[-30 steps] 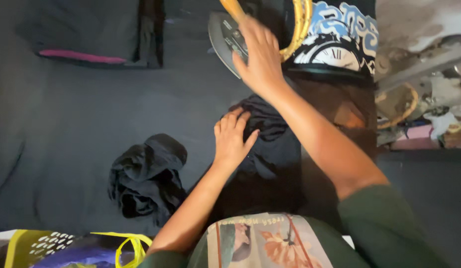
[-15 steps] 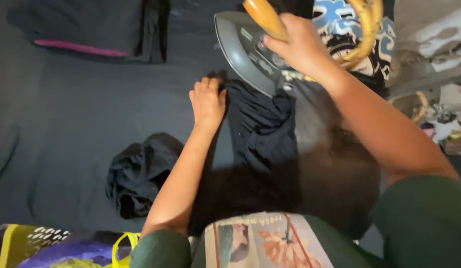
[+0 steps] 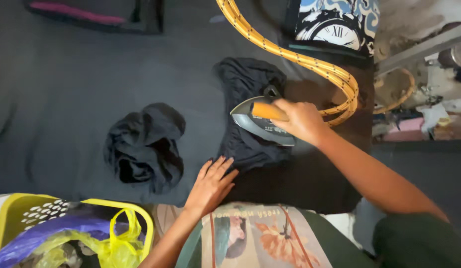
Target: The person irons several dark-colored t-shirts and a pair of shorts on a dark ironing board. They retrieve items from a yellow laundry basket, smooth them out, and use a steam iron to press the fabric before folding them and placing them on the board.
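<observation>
The iron point(image 3: 263, 121), previously raised with its soleplate showing at the frame's upper centre, now rests on the dark garment point(image 3: 250, 114). The left hand point(image 3: 213, 183) has shifted from the garment's upper edge to its lower edge.

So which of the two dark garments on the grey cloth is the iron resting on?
The flattened black garment at centre, under the grey iron with the orange handle. The crumpled black garment to its left lies bunched, apart from both hands.
</observation>
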